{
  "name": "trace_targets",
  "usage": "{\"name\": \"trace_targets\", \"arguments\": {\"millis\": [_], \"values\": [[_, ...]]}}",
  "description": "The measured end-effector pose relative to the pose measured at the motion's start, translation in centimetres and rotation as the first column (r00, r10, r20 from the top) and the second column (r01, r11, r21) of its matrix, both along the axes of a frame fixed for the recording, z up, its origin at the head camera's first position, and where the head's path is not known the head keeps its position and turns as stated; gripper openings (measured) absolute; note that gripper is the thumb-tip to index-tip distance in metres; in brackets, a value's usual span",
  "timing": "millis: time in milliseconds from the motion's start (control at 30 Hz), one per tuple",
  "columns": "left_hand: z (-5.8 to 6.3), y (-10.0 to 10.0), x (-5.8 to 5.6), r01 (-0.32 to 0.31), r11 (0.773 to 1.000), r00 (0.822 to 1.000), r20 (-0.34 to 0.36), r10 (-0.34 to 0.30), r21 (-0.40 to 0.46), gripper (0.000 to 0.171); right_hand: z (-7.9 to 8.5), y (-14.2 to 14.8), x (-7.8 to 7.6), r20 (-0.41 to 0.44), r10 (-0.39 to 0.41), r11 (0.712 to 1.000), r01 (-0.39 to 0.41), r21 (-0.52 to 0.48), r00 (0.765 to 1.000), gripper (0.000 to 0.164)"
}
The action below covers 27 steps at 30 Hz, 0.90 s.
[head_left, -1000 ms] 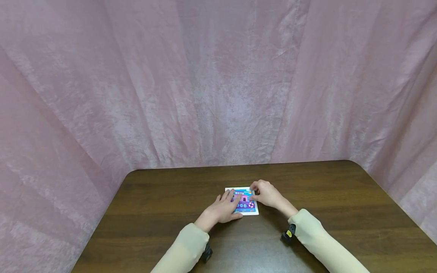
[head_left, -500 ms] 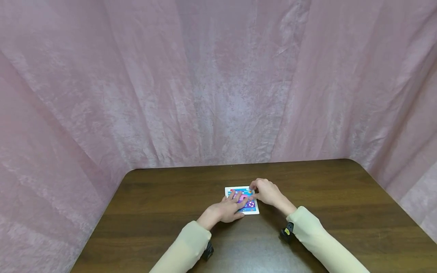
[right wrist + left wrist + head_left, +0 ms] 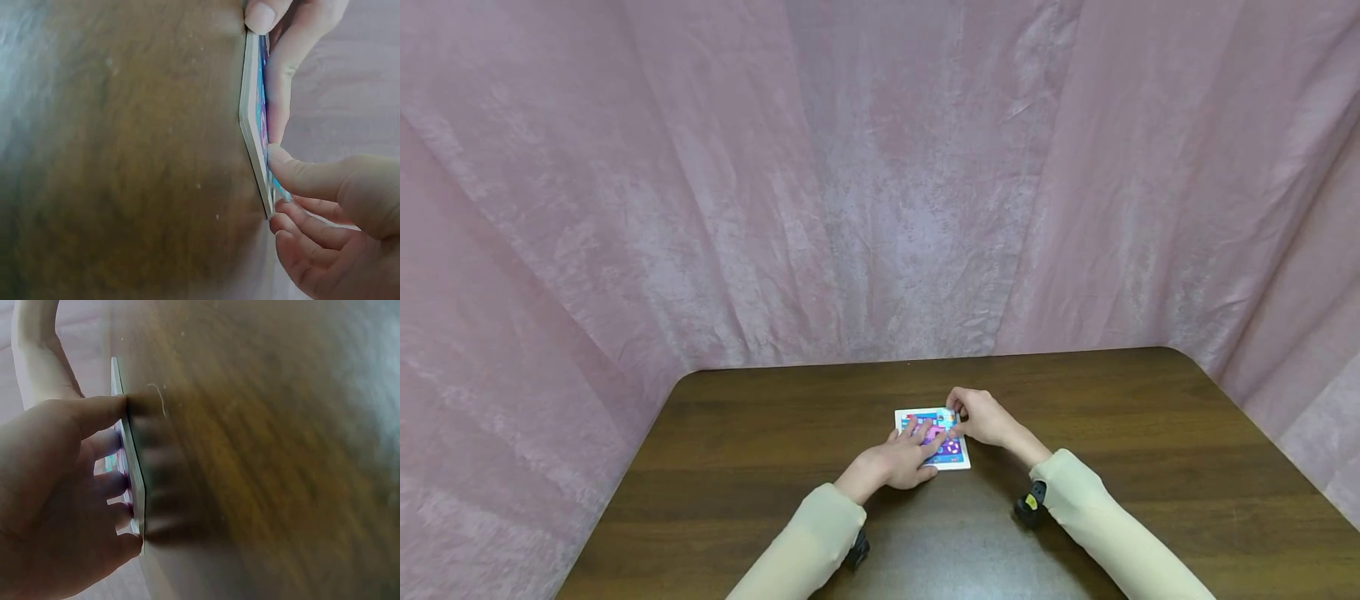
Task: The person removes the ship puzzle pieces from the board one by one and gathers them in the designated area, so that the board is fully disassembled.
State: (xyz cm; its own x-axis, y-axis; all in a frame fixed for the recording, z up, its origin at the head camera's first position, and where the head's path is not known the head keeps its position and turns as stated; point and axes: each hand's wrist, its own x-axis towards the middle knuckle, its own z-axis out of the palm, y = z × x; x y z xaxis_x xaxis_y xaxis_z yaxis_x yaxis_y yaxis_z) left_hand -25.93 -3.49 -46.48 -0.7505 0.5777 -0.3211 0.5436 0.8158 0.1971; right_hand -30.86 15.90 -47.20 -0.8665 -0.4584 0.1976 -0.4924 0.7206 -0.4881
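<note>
White-bordered board (image 3: pixel 952 457), flat on the table (image 3: pixel 760 433)
Printed blue, pink and purple; a blue piece (image 3: pixel 280 188) tilts up from it.

The picture board (image 3: pixel 953 455) is bordered in white and printed in blue, purple and pink. The surface (image 3: pixel 760 433) is streaked with brown wood grain, the curtain (image 3: pixel 880 183) is mottled pink, and the sleeves (image 3: pixel 808 533) are tinted pale yellow-green.

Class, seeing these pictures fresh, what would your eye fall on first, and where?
Probably the white-bordered square board, bright blue, pink and purple, flat on the brown wooden table. Next, the left hand spread across it, and the right hand pinching a thin light-blue piece near its far right corner. A shiny pink curtain fills the background.
</note>
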Motion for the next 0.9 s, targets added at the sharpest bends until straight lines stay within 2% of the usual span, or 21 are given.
{"name": "trace_targets", "arguments": {"millis": [100,267,600,900], "values": [[-0.1,-0.11,-0.12,0.01,1.0,1.0,-0.001,-0.01,-0.001,0.061,-0.32,0.09,-0.11,0.023,-0.007,0.998,0.008,-0.063,1.0,0.022],[-0.17,-0.36,-0.16,0.027,1.0,1.0,0.01,-0.027,0.005,0.058,-0.44,-0.09,-0.12,0.143,-0.066,0.978,0.092,-0.188,0.988,0.01],[-0.13,-0.56,-0.04,0.037,0.999,0.999,0.031,-0.038,0.028,0.057,-0.17,-0.37,0.09,0.358,-0.109,0.909,0.239,-0.342,0.927,0.01],[-0.08,-0.66,0.08,0.034,0.999,0.999,0.031,-0.035,0.038,0.056,-0.08,0.54,-0.17,0.466,-0.101,0.87,0.306,-0.388,0.879,0.017]]}}
